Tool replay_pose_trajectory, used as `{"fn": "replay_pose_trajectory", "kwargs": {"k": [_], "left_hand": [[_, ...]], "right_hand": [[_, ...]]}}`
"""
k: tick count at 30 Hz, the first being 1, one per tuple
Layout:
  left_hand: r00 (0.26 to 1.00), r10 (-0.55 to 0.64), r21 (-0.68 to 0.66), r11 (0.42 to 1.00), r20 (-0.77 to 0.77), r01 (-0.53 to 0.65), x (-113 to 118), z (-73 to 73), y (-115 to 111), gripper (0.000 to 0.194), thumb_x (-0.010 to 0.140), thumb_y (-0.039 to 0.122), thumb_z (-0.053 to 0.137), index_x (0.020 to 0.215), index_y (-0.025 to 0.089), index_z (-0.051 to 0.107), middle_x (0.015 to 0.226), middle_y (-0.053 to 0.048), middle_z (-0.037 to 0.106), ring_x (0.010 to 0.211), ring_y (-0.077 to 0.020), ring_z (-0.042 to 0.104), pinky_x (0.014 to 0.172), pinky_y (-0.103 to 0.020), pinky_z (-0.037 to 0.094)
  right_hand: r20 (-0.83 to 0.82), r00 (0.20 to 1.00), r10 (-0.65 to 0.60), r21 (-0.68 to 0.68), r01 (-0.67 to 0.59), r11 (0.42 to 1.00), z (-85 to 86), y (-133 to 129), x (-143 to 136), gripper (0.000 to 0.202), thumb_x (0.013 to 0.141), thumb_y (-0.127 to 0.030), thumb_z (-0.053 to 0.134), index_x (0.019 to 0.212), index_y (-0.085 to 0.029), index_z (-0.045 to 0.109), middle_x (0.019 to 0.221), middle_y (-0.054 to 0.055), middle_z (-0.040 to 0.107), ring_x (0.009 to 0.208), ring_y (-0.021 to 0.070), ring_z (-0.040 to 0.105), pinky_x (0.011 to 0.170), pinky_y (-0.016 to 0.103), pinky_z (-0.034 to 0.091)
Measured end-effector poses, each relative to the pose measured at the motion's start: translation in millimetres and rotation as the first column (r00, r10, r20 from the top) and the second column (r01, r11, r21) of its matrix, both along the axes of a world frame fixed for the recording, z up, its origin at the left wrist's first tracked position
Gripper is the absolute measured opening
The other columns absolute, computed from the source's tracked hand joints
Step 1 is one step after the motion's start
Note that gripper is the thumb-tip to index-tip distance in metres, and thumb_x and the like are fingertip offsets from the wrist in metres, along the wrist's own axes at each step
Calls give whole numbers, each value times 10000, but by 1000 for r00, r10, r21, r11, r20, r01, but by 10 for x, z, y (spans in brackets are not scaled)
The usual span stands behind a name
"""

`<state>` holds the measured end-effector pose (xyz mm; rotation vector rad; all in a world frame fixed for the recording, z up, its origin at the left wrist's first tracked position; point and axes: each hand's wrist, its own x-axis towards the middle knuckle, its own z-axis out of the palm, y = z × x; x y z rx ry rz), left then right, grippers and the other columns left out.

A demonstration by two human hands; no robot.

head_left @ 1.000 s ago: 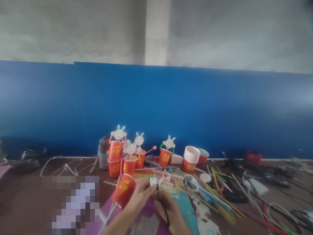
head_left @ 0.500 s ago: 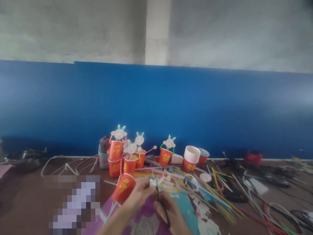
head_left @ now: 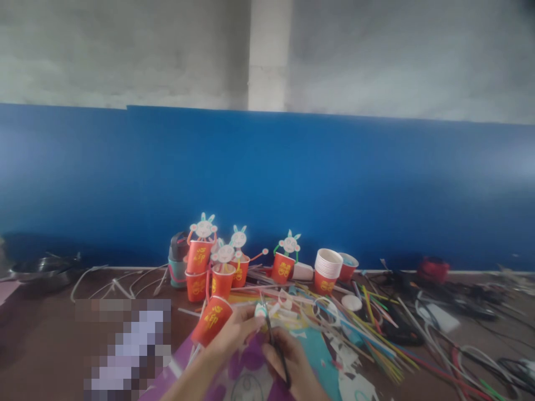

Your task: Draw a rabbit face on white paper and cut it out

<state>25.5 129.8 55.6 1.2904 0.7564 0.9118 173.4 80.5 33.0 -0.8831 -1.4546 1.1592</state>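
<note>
At the bottom centre, my left hand (head_left: 232,337) pinches a small pale paper cut-out (head_left: 261,310) between thumb and fingers. My right hand (head_left: 292,362) is closed around black-handled scissors (head_left: 276,345), whose blades point up at the cut-out. A red paper cup (head_left: 211,322) with gold lettering lies tilted just left of my left hand. Under both hands lies a purple sheet (head_left: 246,373) with a drawn outline.
Several red cups topped with paper rabbit faces (head_left: 221,262) stand near the blue wall, beside a stack of cups (head_left: 326,270). Coloured straws (head_left: 368,328) and paper scraps spread to the right, with cables (head_left: 460,334) beyond. A metal pan (head_left: 37,270) sits far left.
My left forearm has shifted slightly left and the hands have edged a little; the scissors stay at the paper cut-out.
</note>
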Motion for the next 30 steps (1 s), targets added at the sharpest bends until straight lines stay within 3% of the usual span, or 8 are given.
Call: {"fn": "replay_pose_trajectory", "kwargs": {"k": [5, 8, 11, 15, 24, 30], "left_hand": [[994, 81, 5, 997, 76, -82, 147, 29, -117, 450, 705, 592, 672, 725, 147, 607, 599, 32, 501, 524, -85, 383, 495, -232, 230], [972, 206, -29, 979, 114, -204, 187, 14, -147, 471, 641, 612, 712, 685, 156, 599, 621, 31, 508, 572, -100, 406, 546, -229, 290], [961, 258, -85, 965, 101, -250, 183, 21, -164, 449, 600, 587, 749, 660, 172, 591, 618, 39, 509, 619, -117, 439, 616, -233, 337], [967, 228, -96, 971, 113, -218, 168, 43, -179, 412, 619, 550, 750, 621, 173, 583, 602, 33, 510, 638, -125, 461, 652, -240, 353], [982, 118, -48, 993, 149, -112, 183, 31, -171, 393, 677, 532, 714, 664, 154, 609, 573, 18, 507, 550, -109, 412, 531, -238, 299], [980, 127, -52, 991, 152, -120, 165, 33, -166, 367, 656, 501, 738, 673, 156, 615, 592, 19, 516, 579, -114, 429, 566, -241, 316]], "right_hand": [[-10, 998, -67, 30, 68, 997, -27, 31, 20, 369, 744, -570, 655, 701, -214, 566, 627, -15, 503, 574, 150, 440, 548, 268, 405], [-18, 996, -83, 46, 84, 995, -27, 25, 6, 383, 727, -587, 663, 694, -216, 573, 623, -12, 511, 576, 158, 453, 553, 272, 413], [-22, 998, -54, 16, 54, 998, -32, 9, -14, 398, 732, -618, 640, 718, -226, 571, 571, -25, 485, 534, 157, 447, 510, 267, 396], [-33, 999, -35, -4, 35, 999, -17, -8, -28, 405, 736, -637, 621, 738, -236, 561, 547, -32, 470, 474, 144, 422, 445, 260, 369], [-6, 999, 35, -70, -36, 997, 66, -33, 6, 409, 740, -636, 608, 759, -235, 531, 615, -30, 474, 482, 137, 442, 448, 261, 398], [0, 1000, -31, 45, 31, 999, 44, -23, 6, 360, 779, -589, 599, 740, -234, 564, 629, -14, 488, 569, 163, 448, 524, 279, 401]]}}
